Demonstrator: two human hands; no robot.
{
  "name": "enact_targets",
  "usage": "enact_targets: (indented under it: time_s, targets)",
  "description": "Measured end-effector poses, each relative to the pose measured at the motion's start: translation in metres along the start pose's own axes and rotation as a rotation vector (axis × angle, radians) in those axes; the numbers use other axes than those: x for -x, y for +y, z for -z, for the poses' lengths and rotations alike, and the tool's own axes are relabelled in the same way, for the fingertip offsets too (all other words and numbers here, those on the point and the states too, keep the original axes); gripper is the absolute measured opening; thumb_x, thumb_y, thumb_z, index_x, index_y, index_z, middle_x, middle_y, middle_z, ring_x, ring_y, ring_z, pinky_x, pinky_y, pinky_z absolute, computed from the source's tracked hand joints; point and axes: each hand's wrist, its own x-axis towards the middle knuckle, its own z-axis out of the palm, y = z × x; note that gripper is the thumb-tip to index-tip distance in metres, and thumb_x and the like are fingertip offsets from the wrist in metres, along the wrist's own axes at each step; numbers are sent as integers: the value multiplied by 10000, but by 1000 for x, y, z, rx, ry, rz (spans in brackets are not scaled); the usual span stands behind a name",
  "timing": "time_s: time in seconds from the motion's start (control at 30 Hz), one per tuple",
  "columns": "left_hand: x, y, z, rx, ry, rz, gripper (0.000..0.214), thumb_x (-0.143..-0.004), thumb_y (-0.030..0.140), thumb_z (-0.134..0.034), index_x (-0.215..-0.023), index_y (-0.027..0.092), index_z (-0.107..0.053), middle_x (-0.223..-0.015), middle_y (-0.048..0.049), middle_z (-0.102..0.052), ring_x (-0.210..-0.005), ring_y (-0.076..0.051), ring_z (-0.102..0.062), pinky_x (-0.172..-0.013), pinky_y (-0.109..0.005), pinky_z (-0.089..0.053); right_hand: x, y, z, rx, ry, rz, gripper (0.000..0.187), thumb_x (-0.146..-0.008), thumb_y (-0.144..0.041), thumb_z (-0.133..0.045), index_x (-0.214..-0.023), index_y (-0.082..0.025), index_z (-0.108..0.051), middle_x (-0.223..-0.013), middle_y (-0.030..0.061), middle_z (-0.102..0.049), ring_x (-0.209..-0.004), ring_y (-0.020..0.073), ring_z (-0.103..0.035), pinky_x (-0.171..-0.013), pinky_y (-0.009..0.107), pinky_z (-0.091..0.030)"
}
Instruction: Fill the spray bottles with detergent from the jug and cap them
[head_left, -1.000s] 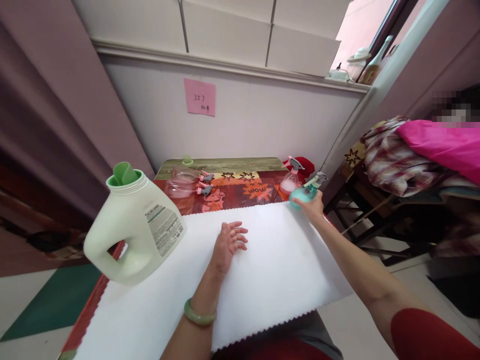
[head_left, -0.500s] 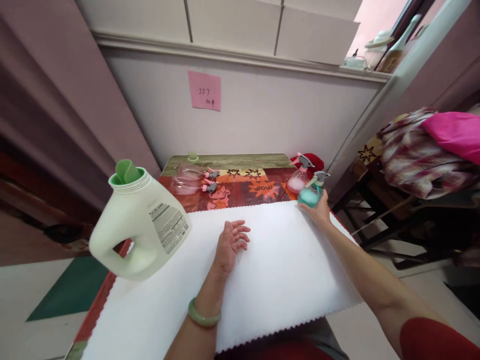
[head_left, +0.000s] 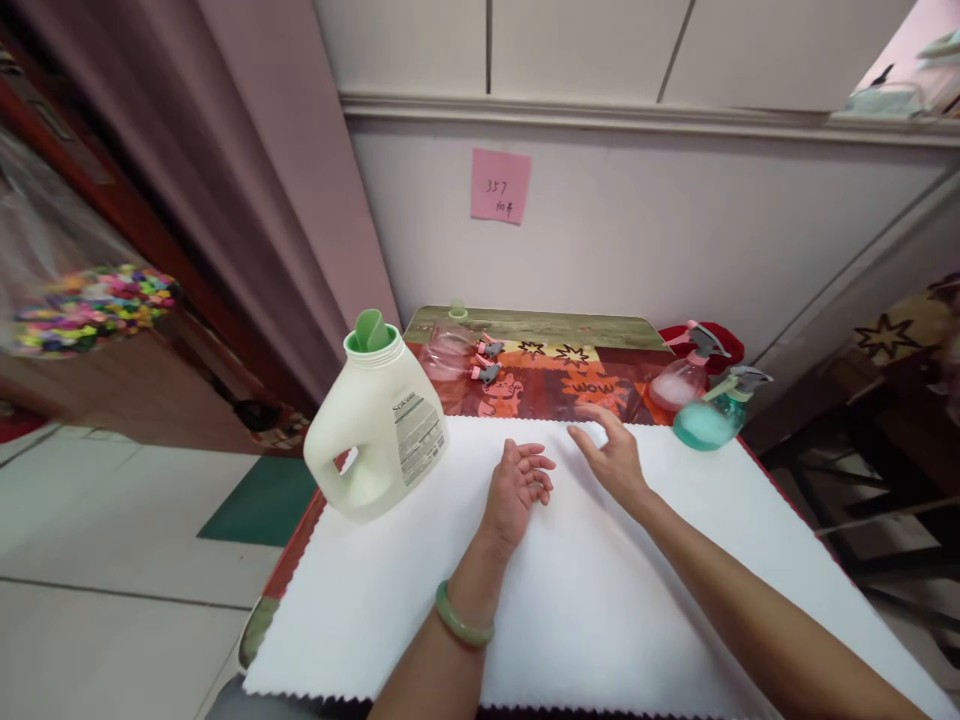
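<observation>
The teal spray bottle (head_left: pixel 705 427) stands roughly upright at the far right corner of the white mat (head_left: pixel 600 620) on our counter (head_left: pixel 525 324), rightward of both hands. Our right hand (head_left: pixel 616 462) is nearer; it and our left hand (head_left: pixel 516 492) are empty, fingers relaxed. Half a second ago our right hand grasped that bottle; now it is left of it, apart.

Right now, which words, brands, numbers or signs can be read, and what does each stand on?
"357": handwritten on the pink paper note on the wall; the characters below it are too unclear to read.
"WOW": orange burst print on the tabletop.
"Sok…": label of the pale green handled jug; the rest is blurred, its fine print too small.
</observation>
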Motion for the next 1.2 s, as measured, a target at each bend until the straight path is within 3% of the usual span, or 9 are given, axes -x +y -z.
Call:
enact_targets:
  time_s: [0.17, 0.27, 0.4, 0.53, 0.67, 0.77, 0.87, 1.03, 1.2]
  targets:
    - [2, 0, -1, 2, 3, 6, 747, -797, 818, -572, -1044, 118, -655, -874, -110, -678, -604, -146, -578, -488, -260, -410, -60, -18, -74, 206, -288, 93, 321, -944, -406, -612, -1198, -218, -667, -1244, 113, -724, -1136, 265, -680, -990, 419, -531]
    - [3, 1, -2, -5, -5, 16, 737, -816, 811, -550, -1046, 118, -651, -883, -115, -681, -603, -146, -571, -491, -264, -406, -93, -24, -120, 270, -376, 131, 328, -922, -392, -649, -1196, -213, -675, -1237, 110, -720, -1168, 274, -651, -1027, 427, -496]
    - [4, 3, -2, 23, -5, 32, 746, -821, 818, -533, -1055, 118, -641, -879, -116, -678, -611, -153, -572, -498, -269, -403, -125, -23, -170, 357, -449, 156, 455, -872, -365, -726, -1289, -197, -654, -1460, 152, -590, -1380, 312, -504, -1160, 482, -371]
    - [4, 3, -2, 35, -20, 35, 774, -793, 842, -541, -1046, 117, -640, -865, -110, -668, -609, -158, -567, -490, -275, -394, -139, -17, -200, 444, -489, 136, 439, -827, -333, -773, -1234, -190, -689, -1562, 185, -479, -1466, 382, -377, -1189, 607, -264]
    - [4, 1, -2, 29, -27, 37, 762, -796, 841, -537, -1037, 125, -643, -870, -117, -673, -611, -167, -572, -491, -285, -386, -141, -14, -208, 474, -516, 151, 332, -847, -247, -721, -1172, -180, -708, -1516, 194, -523, -1439, 377, -410, -1193, 646, -225]
    - [5, 0, 0, 32, -10, 48, 737, -812, 821, -543, -1049, 130, -645, -876, -122, -678, -618, -171, -573, -505, -293, -396, -137, -18, -195, 457, -518, 199, 271, -900, -255, -627, -1146, -176, -704, -1530, 178, -519, -1432, 343, -430, -1206, 622, -233]
    - [4, -3, 2, 18, 4, 54, 698, -819, 782, -583, -1054, 127, -640, -878, -120, -678, -613, -164, -574, -519, -293, -409, -126, -20, -162, 432, -498, 258, 262, -903, -294, -602, -1120, -183, -697, -1569, 169, -488, -1456, 344, -412, -1211, 641, -220]
    - [-1, -7, 3, 41, 146, -32, 684, -755, 709, -738, -1140, 181, -538, -968, -92, -646, -705, -176, -629, -607, -330, -530, -103, -17, -70, 414, -410, 317, 229, -914, -325, -603, -1086, -208, -701, -1596, 172, -467, -1511, 380, -356, -1209, 697, -165]
    - [-3, -2, 2, 166, 284, -240, 898, -687, 564, -876, -1399, 359, -370, -1281, -68, -546, -1132, -245, -632, -860, -442, -606, -87, -29, 23, 454, -490, 488, 206, -938, -307, -621, -1105, -246, -725, -1588, 104, -503, -1531, 366, -351, -1246, 689, -75]
